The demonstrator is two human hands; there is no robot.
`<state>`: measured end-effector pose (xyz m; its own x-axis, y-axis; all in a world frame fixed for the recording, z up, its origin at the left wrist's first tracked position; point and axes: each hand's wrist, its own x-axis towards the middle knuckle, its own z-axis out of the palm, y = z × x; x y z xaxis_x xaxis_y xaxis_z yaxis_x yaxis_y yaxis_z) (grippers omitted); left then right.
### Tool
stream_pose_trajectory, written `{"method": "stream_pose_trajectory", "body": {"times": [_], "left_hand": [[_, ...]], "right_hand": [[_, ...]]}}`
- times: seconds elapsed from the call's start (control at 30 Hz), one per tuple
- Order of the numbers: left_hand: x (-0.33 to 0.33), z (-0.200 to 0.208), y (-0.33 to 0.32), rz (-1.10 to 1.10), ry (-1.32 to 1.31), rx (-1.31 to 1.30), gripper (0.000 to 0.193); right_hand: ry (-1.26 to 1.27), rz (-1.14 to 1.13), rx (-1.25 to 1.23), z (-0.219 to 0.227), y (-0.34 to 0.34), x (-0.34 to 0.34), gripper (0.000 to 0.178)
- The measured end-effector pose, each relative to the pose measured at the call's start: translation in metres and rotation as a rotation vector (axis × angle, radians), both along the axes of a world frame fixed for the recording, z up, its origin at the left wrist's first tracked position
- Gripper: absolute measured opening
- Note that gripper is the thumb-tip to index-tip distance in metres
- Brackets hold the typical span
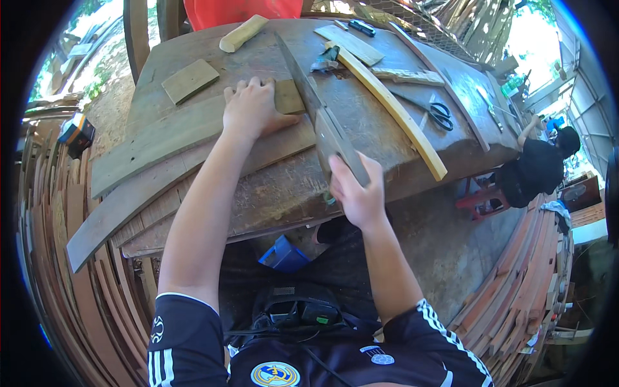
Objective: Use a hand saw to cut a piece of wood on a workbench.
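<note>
My right hand (356, 193) is wrapped round the handle of a handsaw (298, 71). Its long blade points away from me, running alongside the right ends of the wooden pieces. To the left, my left hand (250, 109) presses down on a small wooden block (289, 97), fingers bent over it and thumb stretched toward the saw. The block sits against a long grey plank (158, 142). A second long plank (138, 203) lies nearer to me, under my left forearm. How far the blade's teeth touch the wood cannot be made out.
On the worktable (258, 193) lie a square wooden piece (190, 82), a round-edged offcut (244, 33), a yellowish strip (393, 109) and black-handled scissors (441, 117). A blue container (284, 253) stands below. Planks (509, 284) are stacked both sides; a person (538, 164) sits at right.
</note>
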<state>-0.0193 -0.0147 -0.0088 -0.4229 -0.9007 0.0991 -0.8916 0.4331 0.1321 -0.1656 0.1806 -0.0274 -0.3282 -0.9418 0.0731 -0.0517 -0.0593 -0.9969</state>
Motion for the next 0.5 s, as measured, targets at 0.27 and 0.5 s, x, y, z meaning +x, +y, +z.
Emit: {"method": "stream_pose_trajectory", "body": {"times": [0.27,0.5], "left_hand": [[-0.004,-0.004,-0.003,-0.002,-0.035,-0.026,0.099],[0.001,-0.003,-0.004,0.004,-0.032,-0.016,0.1]], "right_hand": [[0.11,-0.045,0.034,0.008,0.057,0.003,0.017],[0.18,-0.013,0.001,0.001,0.063,0.017,0.015]]}}
